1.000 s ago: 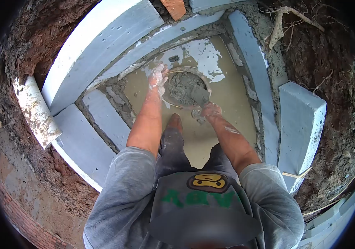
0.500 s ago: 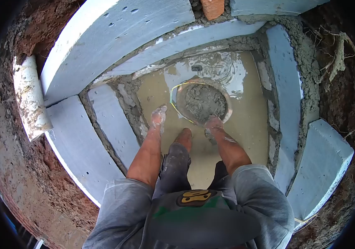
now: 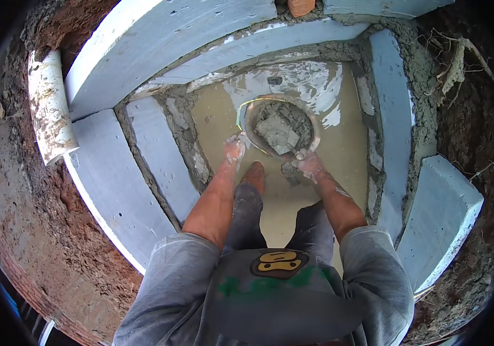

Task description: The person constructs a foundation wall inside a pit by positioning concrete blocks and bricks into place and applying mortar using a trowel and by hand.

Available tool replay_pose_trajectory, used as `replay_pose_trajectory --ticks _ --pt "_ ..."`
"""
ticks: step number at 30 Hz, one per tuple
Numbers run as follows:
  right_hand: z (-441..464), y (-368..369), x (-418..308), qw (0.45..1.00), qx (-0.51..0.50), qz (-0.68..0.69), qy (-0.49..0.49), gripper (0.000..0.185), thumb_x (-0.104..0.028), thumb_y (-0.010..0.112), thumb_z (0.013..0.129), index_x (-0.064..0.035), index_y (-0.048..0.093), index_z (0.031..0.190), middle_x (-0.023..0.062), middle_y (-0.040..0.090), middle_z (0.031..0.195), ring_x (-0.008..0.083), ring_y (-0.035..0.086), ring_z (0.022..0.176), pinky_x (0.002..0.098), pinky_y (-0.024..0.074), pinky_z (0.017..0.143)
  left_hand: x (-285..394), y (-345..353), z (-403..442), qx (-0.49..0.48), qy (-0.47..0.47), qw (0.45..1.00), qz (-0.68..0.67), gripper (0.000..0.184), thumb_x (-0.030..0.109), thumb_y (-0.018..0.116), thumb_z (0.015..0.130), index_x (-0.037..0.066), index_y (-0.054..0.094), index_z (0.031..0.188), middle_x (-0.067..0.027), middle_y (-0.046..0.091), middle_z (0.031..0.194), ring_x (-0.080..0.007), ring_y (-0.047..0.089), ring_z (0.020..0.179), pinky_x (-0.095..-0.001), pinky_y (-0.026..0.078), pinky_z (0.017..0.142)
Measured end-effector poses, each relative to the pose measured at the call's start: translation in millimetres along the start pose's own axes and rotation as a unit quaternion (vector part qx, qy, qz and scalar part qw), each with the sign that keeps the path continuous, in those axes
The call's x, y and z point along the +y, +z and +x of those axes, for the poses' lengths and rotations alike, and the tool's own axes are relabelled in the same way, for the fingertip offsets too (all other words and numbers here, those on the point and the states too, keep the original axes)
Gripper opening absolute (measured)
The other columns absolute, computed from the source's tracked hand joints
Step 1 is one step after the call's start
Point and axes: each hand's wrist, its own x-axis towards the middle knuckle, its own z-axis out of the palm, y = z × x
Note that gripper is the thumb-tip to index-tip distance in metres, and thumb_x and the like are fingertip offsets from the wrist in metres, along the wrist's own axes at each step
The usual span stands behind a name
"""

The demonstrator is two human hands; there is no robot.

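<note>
A round basin (image 3: 316, 128) of wet grey mortar (image 3: 300, 115) stands in muddy water. My right hand (image 3: 311, 164), smeared with mortar, is closed around the handle of a trowel (image 3: 288, 140) at the basin's near right edge. The blade lies over the mortar inside the basin, with a lump of mortar on it. Beside the basin's near left rim is my left hand (image 3: 235, 147), also smeared, with its fingers loosely apart and nothing seen in them. A yellow-green band runs along the left side of the rim.
Grey blocks with mortar joints (image 3: 397, 115) wall the pit on the left, far and right sides. A dirty white pipe (image 3: 51, 106) sticks out at the left. A brick piece (image 3: 301, 7) is at the far edge. Roots (image 3: 460, 63) hang from the soil at right.
The trowel blade first showed at the basin's right, then was hidden, and now lies in the mortar. My left hand went from the far left rim down toward me, then back up beside the rim.
</note>
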Motion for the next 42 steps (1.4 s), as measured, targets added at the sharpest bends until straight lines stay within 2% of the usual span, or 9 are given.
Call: replay_pose_trajectory --ticks 5,12,21,24,27,30,34,36,42 --pt "-69 -5 12 0.987 0.072 -0.024 -0.144 0.035 -0.031 0.066 0.077 -0.0060 0.057 0.100 0.0163 0.064 0.080 0.0301 0.064 0.069 0.0409 0.0501 0.063 7 -12 -14 -0.023 0.000 0.998 0.058 0.049 0.044 0.050 0.091 0.006 0.060 0.119 -0.0125 0.064 0.112 -0.0281 0.058 0.104 -0.0395 0.042 0.092" --pt "-278 -68 -74 0.960 0.233 -0.011 -0.154 0.040 -0.028 0.064 0.078 -0.0068 0.053 0.111 0.0223 0.061 0.096 0.0384 0.059 0.092 0.0430 0.0470 0.080 134 -19 -67 -0.086 -0.130 0.914 -0.374 0.053 0.052 0.053 0.089 0.016 0.051 0.128 0.0000 0.060 0.114 -0.0174 0.054 0.102 -0.0390 0.039 0.093" --pt "-361 -108 -235 0.836 0.395 0.077 -0.373 0.047 -0.016 0.062 0.080 0.0018 0.040 0.118 0.0246 0.056 0.100 0.0416 0.058 0.087 0.0456 0.0456 0.075 336 -37 -58 -0.106 0.148 0.854 -0.487 0.058 0.047 0.051 0.090 0.015 0.042 0.137 -0.0009 0.044 0.138 -0.0166 0.041 0.124 -0.0387 0.034 0.099" --pt "-317 -105 -264 0.765 0.491 0.017 -0.416 0.048 -0.014 0.061 0.080 0.0013 0.039 0.120 0.0228 0.056 0.097 0.0381 0.059 0.088 0.0440 0.0467 0.075 369 -58 -66 -0.135 -0.020 0.801 -0.582 0.047 0.043 0.047 0.092 0.015 0.047 0.130 -0.0003 0.052 0.127 -0.0179 0.048 0.115 -0.0388 0.037 0.097" --pt "-287 -105 -295 0.824 0.473 -0.039 -0.310 0.045 -0.013 0.060 0.081 0.0010 0.038 0.118 0.0264 0.053 0.103 0.0457 0.055 0.093 0.0493 0.0456 0.077 329 -14 31 -0.177 0.218 0.790 -0.546 0.031 0.040 0.054 0.089 0.014 0.057 0.105 0.0005 0.059 0.105 -0.0187 0.055 0.097 -0.0387 0.043 0.080" --pt "-296 -108 -310 0.803 0.485 -0.019 -0.345 0.042 -0.014 0.059 0.081 0.0004 0.039 0.115 0.0260 0.052 0.104 0.0453 0.054 0.095 0.0502 0.0455 0.078 339 -3 46 -0.125 0.262 0.779 -0.556 0.026 0.041 0.054 0.086 0.017 0.059 0.091 0.0014 0.059 0.091 -0.0187 0.054 0.087 -0.0362 0.041 0.069" --pt "-300 -118 -299 0.798 0.498 -0.012 -0.338 0.040 -0.010 0.058 0.081 0.0004 0.039 0.115 0.0247 0.055 0.100 0.0443 0.056 0.092 0.0488 0.0454 0.077 360 -41 -9 -0.150 0.083 0.743 -0.646 0.023 0.033 0.044 0.087 0.018 0.056 0.098 0.0009 0.058 0.094 -0.0180 0.051 0.085 -0.0364 0.038 0.080" --pt "-306 -116 -286 0.797 0.484 -0.007 -0.362 0.039 -0.010 0.059 0.081 0.0016 0.040 0.114 0.0256 0.055 0.101 0.0454 0.056 0.092 0.0489 0.0458 0.077 385 -63 -47 -0.175 -0.067 0.615 -0.766 0.023 0.032 0.043 0.086 0.017 0.054 0.100 0.0012 0.057 0.096 -0.0176 0.050 0.087 -0.0377 0.035 0.086" --pt "-298 -117 -284 0.810 0.466 -0.073 -0.348 0.042 -0.013 0.058 0.082 0.0034 0.041 0.117 0.0270 0.055 0.103 0.0457 0.055 0.094 0.0496 0.0464 0.078 381 -65 -43 -0.193 -0.055 0.602 -0.773 0.026 0.030 0.040 0.087 0.014 0.055 0.102 -0.0026 0.060 0.106 -0.0199 0.051 0.102 -0.0414 0.030 0.097"
